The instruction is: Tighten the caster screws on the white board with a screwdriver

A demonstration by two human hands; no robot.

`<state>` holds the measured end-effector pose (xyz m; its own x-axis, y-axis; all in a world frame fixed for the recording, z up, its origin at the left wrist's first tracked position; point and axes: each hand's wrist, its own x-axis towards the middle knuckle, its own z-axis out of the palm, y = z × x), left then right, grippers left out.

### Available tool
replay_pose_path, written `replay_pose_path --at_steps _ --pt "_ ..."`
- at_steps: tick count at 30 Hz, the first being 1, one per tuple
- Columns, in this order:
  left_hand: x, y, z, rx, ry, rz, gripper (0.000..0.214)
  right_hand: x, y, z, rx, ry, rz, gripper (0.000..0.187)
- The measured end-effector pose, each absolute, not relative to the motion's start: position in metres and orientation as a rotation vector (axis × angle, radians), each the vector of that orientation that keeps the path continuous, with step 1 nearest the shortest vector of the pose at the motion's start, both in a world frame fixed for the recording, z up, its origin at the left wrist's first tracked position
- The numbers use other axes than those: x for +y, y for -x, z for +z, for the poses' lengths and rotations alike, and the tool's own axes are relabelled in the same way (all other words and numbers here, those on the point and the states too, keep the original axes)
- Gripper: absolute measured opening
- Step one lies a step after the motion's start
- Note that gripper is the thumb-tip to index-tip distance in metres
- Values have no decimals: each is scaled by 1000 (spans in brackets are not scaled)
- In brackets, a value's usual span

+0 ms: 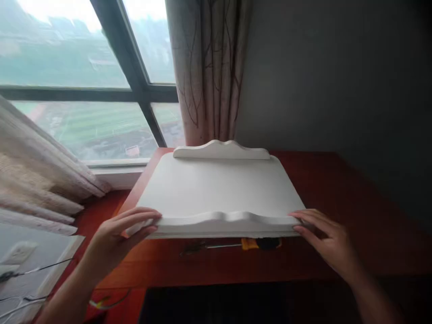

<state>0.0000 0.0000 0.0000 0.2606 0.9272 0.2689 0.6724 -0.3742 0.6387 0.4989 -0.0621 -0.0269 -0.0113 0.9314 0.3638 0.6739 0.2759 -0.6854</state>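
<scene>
A flat white panel [219, 186] with rounded far corners lies over a red-brown desk. Along its far edge stands a white strip with a wavy top [221, 150]. A similar wavy strip [222, 221] runs along the near edge. My left hand [126, 229] pinches the left end of this near edge, fingers above and thumb in front. At the right end my right hand [320, 234] grips the same edge in a like way. Just in front of the panel lies a screwdriver [258, 243] with a yellow and black handle, its shaft pointing left.
The desk [337, 189] reaches to a dark grey wall at right. Behind it hangs a curtain [209, 67] with a branch pattern, beside a window [84, 94]. At lower left are a wall socket [20, 253] and several cables [40, 269].
</scene>
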Motion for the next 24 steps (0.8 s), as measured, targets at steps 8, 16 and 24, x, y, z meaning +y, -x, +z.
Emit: replay_pose_path --at_steps 8,16,24 --pt "31 2 9 1579 -1640 1170 46 -43 -524 -26 -1310 1689 635 35" --pt "96 17 -7 1653 -1319 859 73 14 -549 -50 -1056 1830 815 52" --pt "114 25 -13 1457 -1199 751 54 40 -547 -49 -886 1558 1450 35"
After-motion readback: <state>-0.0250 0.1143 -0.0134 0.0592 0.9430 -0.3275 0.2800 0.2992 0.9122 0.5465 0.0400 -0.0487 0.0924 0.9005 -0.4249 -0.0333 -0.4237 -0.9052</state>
